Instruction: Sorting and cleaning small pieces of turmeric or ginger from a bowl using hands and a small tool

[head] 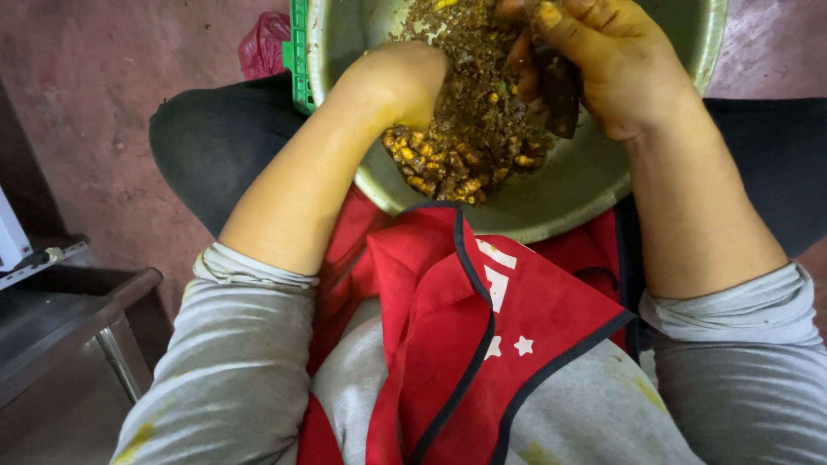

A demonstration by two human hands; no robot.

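Observation:
A wide metal bowl (568,185) rests on my lap and holds a heap of yellow-brown food bits (469,129). My left hand (401,77) is pushed fingers-down into the heap, so its fingers are hidden. At the bowl's upper right, my right hand (607,65), stained yellow, grips a dark elongated piece (560,95) just above the food.
A red apron with black trim (482,327) hangs over my grey top below the bowl. A green plastic crate (299,60) and a red bag (263,43) sit at the bowl's left. A metal frame (95,336) stands at lower left on the reddish floor.

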